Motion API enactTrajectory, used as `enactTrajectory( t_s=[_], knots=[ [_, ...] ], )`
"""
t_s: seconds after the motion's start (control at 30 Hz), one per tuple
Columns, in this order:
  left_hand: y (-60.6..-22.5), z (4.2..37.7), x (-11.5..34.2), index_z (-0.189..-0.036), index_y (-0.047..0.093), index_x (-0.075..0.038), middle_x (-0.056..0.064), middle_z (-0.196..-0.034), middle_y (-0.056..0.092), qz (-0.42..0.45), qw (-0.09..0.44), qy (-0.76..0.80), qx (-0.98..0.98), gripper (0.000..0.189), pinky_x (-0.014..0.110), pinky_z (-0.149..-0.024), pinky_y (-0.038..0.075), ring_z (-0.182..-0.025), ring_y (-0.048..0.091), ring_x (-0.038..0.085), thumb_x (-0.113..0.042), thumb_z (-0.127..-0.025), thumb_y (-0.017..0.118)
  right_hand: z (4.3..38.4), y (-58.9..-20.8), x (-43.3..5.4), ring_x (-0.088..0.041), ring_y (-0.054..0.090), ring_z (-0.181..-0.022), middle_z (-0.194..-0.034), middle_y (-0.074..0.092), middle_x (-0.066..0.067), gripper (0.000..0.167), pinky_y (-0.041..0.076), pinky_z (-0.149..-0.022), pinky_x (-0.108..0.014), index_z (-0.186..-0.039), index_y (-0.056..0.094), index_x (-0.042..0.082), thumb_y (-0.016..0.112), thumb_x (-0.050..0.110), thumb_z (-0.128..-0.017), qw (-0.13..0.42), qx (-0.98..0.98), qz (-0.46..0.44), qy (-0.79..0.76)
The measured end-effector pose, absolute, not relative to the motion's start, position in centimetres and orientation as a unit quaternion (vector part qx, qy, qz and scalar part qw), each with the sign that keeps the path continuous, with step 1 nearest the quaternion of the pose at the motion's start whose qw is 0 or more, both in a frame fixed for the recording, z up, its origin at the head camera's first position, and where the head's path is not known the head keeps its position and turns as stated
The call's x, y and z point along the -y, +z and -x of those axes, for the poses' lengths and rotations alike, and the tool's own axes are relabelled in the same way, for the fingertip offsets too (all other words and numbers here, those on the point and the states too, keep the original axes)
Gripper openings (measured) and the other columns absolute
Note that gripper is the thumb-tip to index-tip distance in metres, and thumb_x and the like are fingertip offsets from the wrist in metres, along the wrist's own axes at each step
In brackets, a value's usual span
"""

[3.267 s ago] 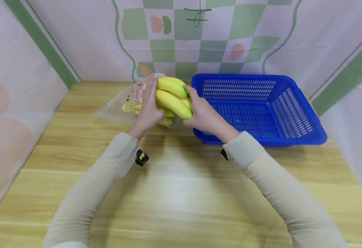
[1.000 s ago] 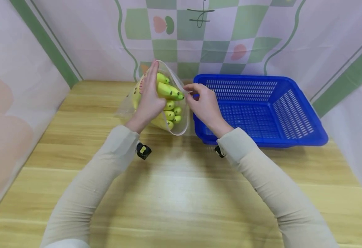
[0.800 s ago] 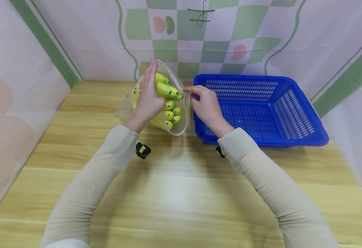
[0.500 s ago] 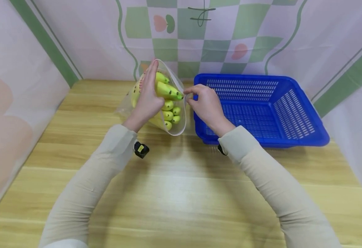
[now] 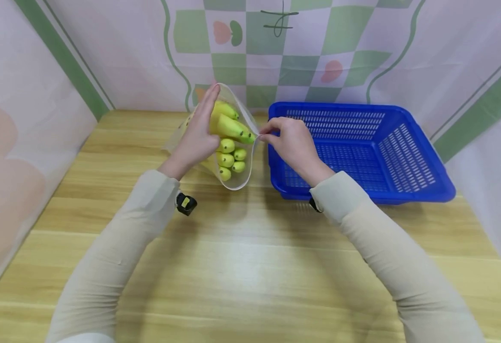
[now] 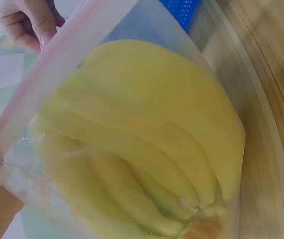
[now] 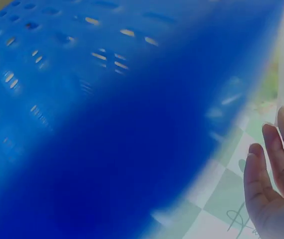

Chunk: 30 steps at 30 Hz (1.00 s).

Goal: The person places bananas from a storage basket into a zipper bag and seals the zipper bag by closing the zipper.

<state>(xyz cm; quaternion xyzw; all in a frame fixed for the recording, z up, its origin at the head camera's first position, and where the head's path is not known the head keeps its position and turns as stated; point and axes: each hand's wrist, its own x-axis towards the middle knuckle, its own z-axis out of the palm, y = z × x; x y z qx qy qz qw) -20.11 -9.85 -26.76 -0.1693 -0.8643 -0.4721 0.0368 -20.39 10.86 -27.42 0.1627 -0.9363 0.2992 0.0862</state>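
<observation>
A see-through plastic zip bag (image 5: 242, 184) with a thick pale rim lies tilted on the table, its mouth facing right. Inside sits a bunch of yellow bananas (image 5: 233, 128), greenish tips towards the mouth; the left wrist view shows the bunch (image 6: 142, 119) through the film, stem at the lower right. My left hand (image 5: 193, 143) holds the bag's left side by the rim, fingers stretched up along the outside and thumb at the mouth's edge. At the right, my right hand (image 5: 293, 143) pinches the rim between thumb and index finger, right beside the banana tips.
A blue slotted plastic basket (image 5: 422, 195) stands right of the bag, partly under my right hand and wrist; nothing shows inside it. Its blurred wall fills most of the right wrist view. A patterned cloth (image 5: 301, 71) hangs behind the wooden table (image 5: 241, 267).
Both hands gripped the bananas at the bag's mouth at first; now the bunch is within the bag. My right hand has moved to the rim. Lately the left hand shifted slightly left.
</observation>
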Motion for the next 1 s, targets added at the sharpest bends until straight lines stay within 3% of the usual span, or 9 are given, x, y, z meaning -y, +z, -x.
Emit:
enactTrajectory(
  t_s=[0.27, 0.47, 0.63, 0.8, 0.9, 1.0],
  knots=[
    [-26.4, 20.2, 10.7, -0.155, 0.006, -0.019, -0.011, -0.162, -0.002, 0.181, 0.031, -0.452, 0.873, 0.099, 0.035, -0.124, 0.006, -0.149, -0.002, 0.008, 0.02, -0.07, 0.04, 20.3, -26.9, -11.0, -0.026, 0.065, -0.089, -0.1, 0.072, -0.013, 0.014, 0.052, -0.078, -0.037, -0.095, 0.071, 0.005, 0.066, 0.016, -0.089, 0.08, 0.927, -0.154, 0.333],
    [-25.7, 20.4, 12.2, -0.155, 0.009, -0.016, -0.003, -0.163, 0.004, 0.184, 0.034, -0.452, 0.872, 0.099, 0.034, -0.124, 0.002, -0.15, 0.0, 0.012, 0.023, -0.067, 0.036, 19.9, -26.4, -10.6, -0.02, 0.059, -0.072, -0.1, 0.071, -0.012, 0.013, 0.041, -0.06, -0.027, -0.097, 0.07, 0.008, 0.064, 0.018, -0.091, 0.06, 0.915, -0.139, 0.374],
    [-25.4, 20.6, 13.7, -0.153, 0.018, -0.012, 0.0, -0.163, 0.009, 0.185, 0.043, -0.448, 0.874, 0.095, 0.035, -0.125, 0.005, -0.15, 0.006, 0.016, 0.027, -0.067, 0.03, 20.1, -25.7, -10.2, -0.009, 0.066, -0.07, -0.108, 0.07, -0.014, 0.014, 0.057, -0.067, -0.023, -0.1, 0.064, 0.003, 0.06, 0.014, -0.093, 0.036, 0.875, -0.124, 0.467],
    [-24.8, 20.9, 15.0, -0.141, 0.032, -0.001, 0.009, -0.158, 0.02, 0.169, 0.065, -0.46, 0.869, 0.082, 0.041, -0.124, 0.013, -0.148, 0.016, 0.023, 0.028, -0.064, 0.025, 20.5, -25.4, -10.3, -0.009, 0.071, -0.078, -0.12, 0.066, -0.018, 0.013, 0.059, -0.073, -0.023, -0.102, 0.056, 0.001, 0.054, 0.012, -0.095, 0.025, 0.83, -0.109, 0.546],
    [-24.5, 21.0, 15.9, -0.137, 0.027, 0.0, 0.014, -0.155, 0.023, 0.156, 0.061, -0.477, 0.863, 0.077, 0.044, -0.123, 0.014, -0.147, 0.018, 0.027, 0.025, -0.065, 0.024, 20.6, -25.3, -10.4, -0.006, 0.07, -0.08, -0.122, 0.064, -0.019, 0.011, 0.059, -0.08, -0.028, -0.103, 0.052, 0.003, 0.051, 0.012, -0.097, 0.029, 0.812, -0.099, 0.575],
    [-24.2, 21.0, 16.9, -0.138, 0.021, -0.004, 0.016, -0.154, 0.023, 0.144, 0.042, -0.482, 0.863, 0.07, 0.046, -0.123, 0.013, -0.147, 0.018, 0.028, 0.02, -0.072, 0.026, 20.8, -25.2, -10.5, -0.003, 0.068, -0.078, -0.123, 0.062, -0.021, 0.009, 0.058, -0.085, -0.03, -0.102, 0.05, 0.005, 0.049, 0.012, -0.098, 0.036, 0.796, -0.093, 0.597]
  ],
)
